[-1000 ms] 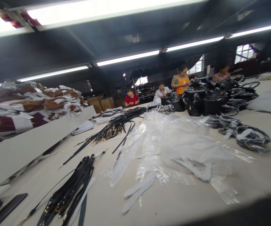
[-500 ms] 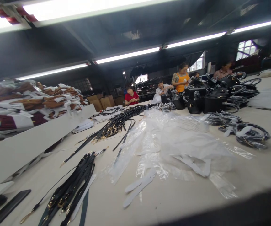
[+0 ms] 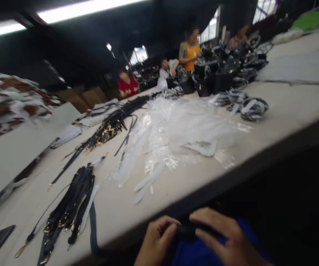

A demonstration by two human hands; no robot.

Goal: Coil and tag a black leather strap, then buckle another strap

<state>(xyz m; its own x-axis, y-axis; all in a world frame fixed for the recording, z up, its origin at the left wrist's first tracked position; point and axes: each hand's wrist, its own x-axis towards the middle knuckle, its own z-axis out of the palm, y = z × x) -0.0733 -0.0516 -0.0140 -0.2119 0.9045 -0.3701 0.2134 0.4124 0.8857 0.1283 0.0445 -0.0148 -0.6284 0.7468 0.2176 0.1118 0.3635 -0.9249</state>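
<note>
Low in the view, past the table's front edge, my left hand [image 3: 158,238] pinches a small dark piece [image 3: 187,232] between thumb and fingers. My right hand [image 3: 226,234] grips its other side, fingers and thumb closed on it. Blur and dark surroundings keep me from telling its kind. Blue cloth [image 3: 188,253] lies beneath both hands. On the table to the left is a bundle of black straps [image 3: 75,199] with gold-coloured clasps. White serrated strips [image 3: 150,183] lie nearer the hands.
Clear plastic bags [image 3: 173,125] cover the table's middle, with more black straps [image 3: 112,123] to their left. Black handbags [image 3: 206,79] and wrapped handles [image 3: 252,109] stand farther back. Several co-workers [image 3: 188,53] are at the far side. Brown goods [image 3: 18,96] pile up at left.
My view has tipped downward and swung right, so the table sits higher and farther left. Both my hands have come into view, holding the dark piece.
</note>
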